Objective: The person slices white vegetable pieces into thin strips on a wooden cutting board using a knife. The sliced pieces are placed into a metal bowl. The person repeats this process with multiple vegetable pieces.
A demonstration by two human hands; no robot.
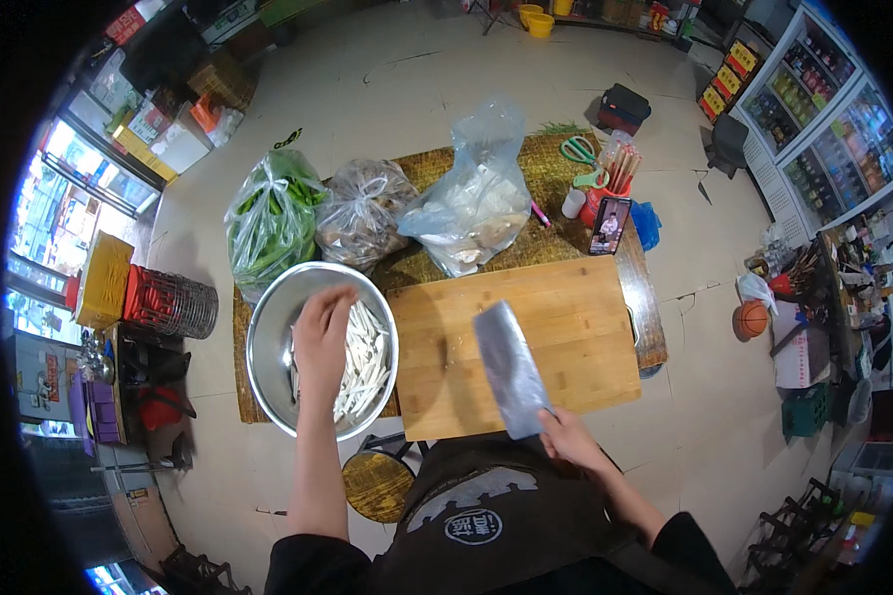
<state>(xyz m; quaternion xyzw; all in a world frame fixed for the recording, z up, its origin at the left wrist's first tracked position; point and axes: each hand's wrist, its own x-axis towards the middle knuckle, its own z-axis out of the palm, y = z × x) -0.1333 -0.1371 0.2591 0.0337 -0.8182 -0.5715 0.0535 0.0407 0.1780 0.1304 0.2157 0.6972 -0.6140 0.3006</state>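
Observation:
Over a steel bowl (pixel 261 372) of white sliced strips (pixel 365 364) is my left hand (pixel 323 335), its fingers bent; whether anything is between them does not show. My right hand (pixel 565 437) grips a cleaver (pixel 507 364) by the handle, with the broad blade above the front part of a wooden cutting board (pixel 588 335). A few small pale bits lie on the board. Behind the bowl and board stand a clear bag of green peppers (pixel 275 223), a tied bag of brownish food (pixel 365 216) and a bluish bag of pale food (pixel 476 216).
A phone (pixel 608 225) stands upright behind the board's right corner. Near it are a red container of chopsticks (pixel 619 178), green-handled scissors (pixel 580 152), a white cup (pixel 573 203) and a pink pen-like object (pixel 541 215). A round stool (pixel 378 485) stands below the bowl.

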